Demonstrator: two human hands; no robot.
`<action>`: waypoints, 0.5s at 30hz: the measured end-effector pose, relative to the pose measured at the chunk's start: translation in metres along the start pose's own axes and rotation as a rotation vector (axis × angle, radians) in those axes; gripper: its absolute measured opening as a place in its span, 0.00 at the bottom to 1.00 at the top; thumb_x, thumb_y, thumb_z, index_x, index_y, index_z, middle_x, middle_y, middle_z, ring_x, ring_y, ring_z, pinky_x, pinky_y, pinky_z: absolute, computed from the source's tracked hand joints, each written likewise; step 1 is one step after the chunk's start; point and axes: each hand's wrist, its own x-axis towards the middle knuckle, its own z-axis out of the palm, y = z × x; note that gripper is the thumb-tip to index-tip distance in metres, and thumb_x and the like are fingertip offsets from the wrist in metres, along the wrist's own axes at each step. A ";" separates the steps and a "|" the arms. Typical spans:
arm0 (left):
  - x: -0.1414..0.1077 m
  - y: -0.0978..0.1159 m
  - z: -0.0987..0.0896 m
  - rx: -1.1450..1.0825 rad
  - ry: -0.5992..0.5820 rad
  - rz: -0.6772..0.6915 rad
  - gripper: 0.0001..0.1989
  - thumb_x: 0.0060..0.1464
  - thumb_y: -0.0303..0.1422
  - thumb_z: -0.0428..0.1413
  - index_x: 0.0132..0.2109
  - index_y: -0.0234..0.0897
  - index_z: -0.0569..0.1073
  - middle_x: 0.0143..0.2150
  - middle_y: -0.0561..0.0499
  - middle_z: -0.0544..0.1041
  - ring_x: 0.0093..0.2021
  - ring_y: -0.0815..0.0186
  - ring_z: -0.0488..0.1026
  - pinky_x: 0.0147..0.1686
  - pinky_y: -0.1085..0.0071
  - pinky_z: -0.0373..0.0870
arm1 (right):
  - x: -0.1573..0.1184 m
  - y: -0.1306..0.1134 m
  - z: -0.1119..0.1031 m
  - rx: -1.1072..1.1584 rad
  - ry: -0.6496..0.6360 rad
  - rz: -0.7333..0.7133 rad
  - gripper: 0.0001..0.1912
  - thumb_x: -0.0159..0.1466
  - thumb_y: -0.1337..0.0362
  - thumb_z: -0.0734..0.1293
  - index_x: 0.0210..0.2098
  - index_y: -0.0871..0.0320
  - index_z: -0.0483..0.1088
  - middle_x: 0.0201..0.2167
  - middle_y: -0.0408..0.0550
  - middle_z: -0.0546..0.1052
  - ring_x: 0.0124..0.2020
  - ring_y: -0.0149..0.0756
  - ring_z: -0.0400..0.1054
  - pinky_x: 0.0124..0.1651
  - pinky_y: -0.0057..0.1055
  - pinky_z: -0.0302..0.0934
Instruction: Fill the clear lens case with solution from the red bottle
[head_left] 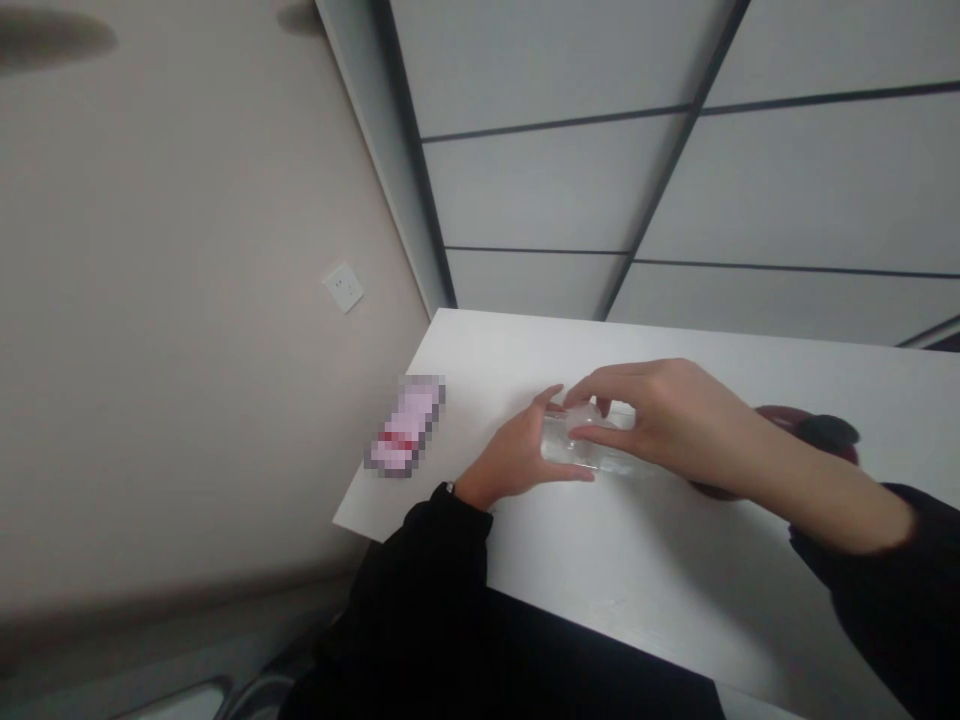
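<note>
A clear, see-through container [556,438] lies on the white table [570,560], between my two hands. My left hand [521,450] is wrapped round its left end, thumb on the near side and fingers on the far side. From above and the right, my right hand [656,410] pinches a small clear round piece [581,418] at the container's top with thumb and fingers. The right part of the container is partly hidden beneath my right hand.
A blurred pink object with a red band [409,425] lies near the table's left edge. Behind my right forearm is a dark red object with a black part [827,432], partly hidden. A wall with a socket [344,287] stands left; panelled doors [540,190] rise behind the table.
</note>
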 end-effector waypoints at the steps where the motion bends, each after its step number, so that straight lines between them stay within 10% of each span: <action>1: 0.000 0.000 0.000 0.002 0.001 -0.005 0.55 0.46 0.45 0.77 0.74 0.41 0.59 0.70 0.35 0.72 0.71 0.41 0.70 0.71 0.40 0.64 | -0.001 0.000 0.002 -0.009 0.013 -0.009 0.09 0.69 0.61 0.73 0.48 0.50 0.83 0.39 0.46 0.87 0.36 0.42 0.81 0.36 0.33 0.63; 15: -0.001 0.001 -0.001 0.003 -0.014 -0.024 0.60 0.43 0.48 0.78 0.76 0.42 0.56 0.69 0.36 0.74 0.67 0.40 0.73 0.68 0.41 0.68 | -0.005 0.018 -0.010 0.135 0.038 0.100 0.11 0.69 0.52 0.72 0.45 0.47 0.83 0.37 0.47 0.86 0.35 0.48 0.81 0.39 0.42 0.71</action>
